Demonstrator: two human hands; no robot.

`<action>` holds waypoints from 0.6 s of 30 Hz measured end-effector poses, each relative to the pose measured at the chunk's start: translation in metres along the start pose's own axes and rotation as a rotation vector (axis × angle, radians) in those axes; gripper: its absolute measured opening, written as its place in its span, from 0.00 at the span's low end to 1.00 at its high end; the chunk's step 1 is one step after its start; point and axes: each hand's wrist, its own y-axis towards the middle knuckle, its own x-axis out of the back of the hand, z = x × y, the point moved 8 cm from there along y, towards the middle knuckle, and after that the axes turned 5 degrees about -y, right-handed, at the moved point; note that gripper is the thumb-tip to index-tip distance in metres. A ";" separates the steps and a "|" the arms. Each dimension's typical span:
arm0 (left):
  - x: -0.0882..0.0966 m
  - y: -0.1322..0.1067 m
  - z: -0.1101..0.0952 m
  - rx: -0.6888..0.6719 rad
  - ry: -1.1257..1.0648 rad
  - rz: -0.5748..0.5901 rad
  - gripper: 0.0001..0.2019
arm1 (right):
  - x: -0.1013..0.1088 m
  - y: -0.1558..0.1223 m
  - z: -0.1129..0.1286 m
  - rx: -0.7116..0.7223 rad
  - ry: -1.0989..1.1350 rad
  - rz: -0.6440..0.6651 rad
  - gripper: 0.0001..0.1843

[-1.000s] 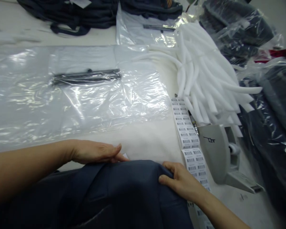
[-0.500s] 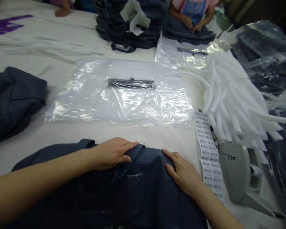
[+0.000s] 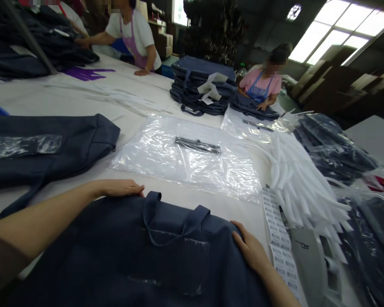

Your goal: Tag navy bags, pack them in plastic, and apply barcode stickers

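Note:
A dark navy fabric bag (image 3: pixel 166 260) with two short strap handles lies in front of me, with a clear pocket panel on its upper face. My left hand (image 3: pixel 123 187) is closed over its far left edge, fingertips bent down behind the rim. At the far right corner, my right hand (image 3: pixel 248 243) grips the fabric, thumb and fingers around the edge. Just beyond the bag lie clear plastic bags (image 3: pixel 185 166) with a dark printed strip. Another navy bag (image 3: pixel 77 149) lies to the left of my left hand.
To the right are a strip of barcode labels (image 3: pixel 280 243), a grey tape dispenser (image 3: pixel 310 264), white foam tubes (image 3: pixel 294 183) and plastic-wrapped navy bags (image 3: pixel 333 140). A navy bag stack (image 3: pixel 203 85) stands at the back. Co-workers (image 3: pixel 262 83) stand across the table; a pole (image 3: pixel 28 38) rises at left.
My left hand has moved left from beside the handle to the bag's far left edge. The handles now stand free. My right hand stays at the right corner. The view has tilted up.

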 end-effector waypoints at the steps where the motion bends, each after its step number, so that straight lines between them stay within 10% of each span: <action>1: 0.001 -0.008 0.009 0.044 -0.022 0.002 0.36 | -0.001 0.001 -0.001 0.002 0.003 0.001 0.28; 5: -0.006 -0.042 0.067 0.275 -0.285 0.008 0.40 | -0.003 0.005 -0.010 0.004 0.052 0.001 0.27; 9: -0.005 -0.063 0.101 0.170 -0.229 -0.219 0.38 | -0.003 0.013 -0.020 0.002 0.032 -0.034 0.25; 15: 0.001 -0.073 0.110 0.112 0.074 -0.709 0.32 | -0.001 0.016 -0.023 0.040 -0.014 -0.087 0.22; 18: 0.006 -0.084 0.096 0.113 0.104 -0.852 0.30 | 0.022 0.008 -0.011 0.053 -0.039 -0.318 0.26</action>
